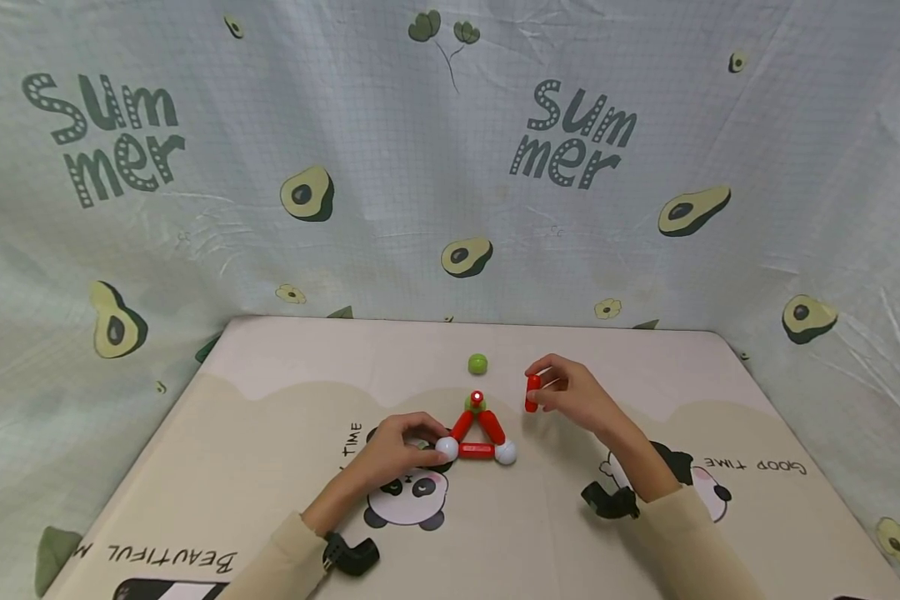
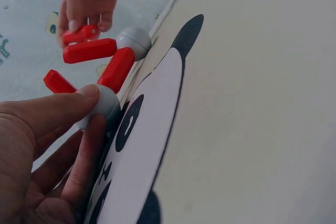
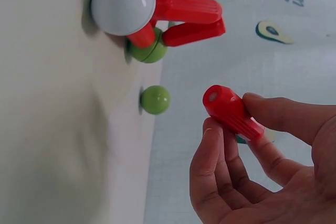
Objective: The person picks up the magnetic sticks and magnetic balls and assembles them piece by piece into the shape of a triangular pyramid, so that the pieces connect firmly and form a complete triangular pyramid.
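A triangle of red magnetic rods (image 1: 476, 451) joins two white balls and a green ball on the table. My left hand (image 1: 407, 446) pinches the white ball (image 2: 107, 106) at the near left corner between thumb and fingers. At the near right corner sits the other white ball (image 3: 123, 4), with a red rod (image 3: 188, 7) standing up from it. Another rod (image 1: 477, 397) rises from the green ball (image 3: 148, 48) at the far corner. Right of the triangle, my right hand (image 1: 573, 396) holds a loose red rod (image 3: 232, 111) above the table, gripped between thumb and fingertips.
A single green ball (image 1: 477, 364) lies behind the triangle. The table (image 1: 292, 358) carries printed pandas and lettering. Behind it hangs a pale curtain (image 1: 390, 108) with avocado prints. A black wrist strap (image 1: 351, 554) is on each arm.
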Motion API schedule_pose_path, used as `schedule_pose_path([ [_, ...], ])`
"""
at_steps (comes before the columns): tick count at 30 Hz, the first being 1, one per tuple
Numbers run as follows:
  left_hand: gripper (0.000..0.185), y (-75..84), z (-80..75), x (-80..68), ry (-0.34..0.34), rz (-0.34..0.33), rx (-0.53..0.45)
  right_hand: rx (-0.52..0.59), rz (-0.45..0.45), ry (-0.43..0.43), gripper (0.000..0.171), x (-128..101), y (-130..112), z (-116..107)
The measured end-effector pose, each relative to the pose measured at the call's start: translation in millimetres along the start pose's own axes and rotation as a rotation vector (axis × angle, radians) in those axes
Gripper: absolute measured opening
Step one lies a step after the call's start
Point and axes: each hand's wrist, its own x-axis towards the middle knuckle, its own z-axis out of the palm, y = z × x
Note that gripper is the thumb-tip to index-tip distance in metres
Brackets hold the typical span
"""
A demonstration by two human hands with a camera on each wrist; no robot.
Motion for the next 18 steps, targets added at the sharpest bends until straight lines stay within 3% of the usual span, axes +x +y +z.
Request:
schedule_pose_path([
  [11, 0.025, -1.1, -0.3, 1.0, 0.001, 0.002, 0.015, 0.019, -0.016, -0.028, 0.031, -14, -17, 7],
  [18, 0.025, -2.4, -0.1, 1.4, 0.003, 0.006, 0.011, 0.033, -0.079, -0.078, 0.029, -19, -25, 17],
])
